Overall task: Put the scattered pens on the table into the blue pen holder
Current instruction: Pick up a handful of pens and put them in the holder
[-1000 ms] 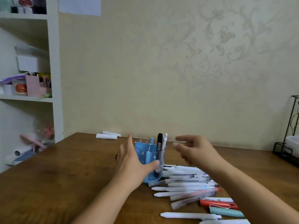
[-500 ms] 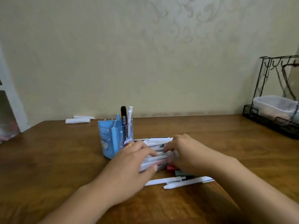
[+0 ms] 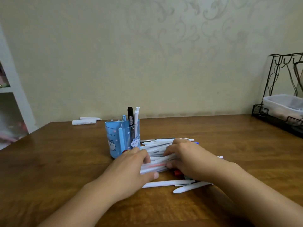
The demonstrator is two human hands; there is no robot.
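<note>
The blue pen holder (image 3: 118, 138) stands upright on the brown table (image 3: 49, 161), with a black pen (image 3: 130, 117) and a white pen (image 3: 136, 113) standing in its right compartment. Just right of it lies a pile of mostly white pens (image 3: 157, 148). My left hand (image 3: 131, 167) presses on the pile's left end, fingers curled around several pens. My right hand (image 3: 185, 159) covers the pile's right side, fingers on the same pens. Two white pens (image 3: 165, 183) lie loose nearer to me. A red pen (image 3: 177, 173) peeks out under my right hand.
Two rolled white papers (image 3: 84, 121) lie at the table's back left edge. A black wire rack (image 3: 278, 118) holding a clear plastic box (image 3: 282, 104) stands at the far right. A white shelf unit (image 3: 14, 89) is off the table to the left.
Both hands came down from beside the holder onto the pen pile and are gathering it from both ends. My view swung to the right and lower.
</note>
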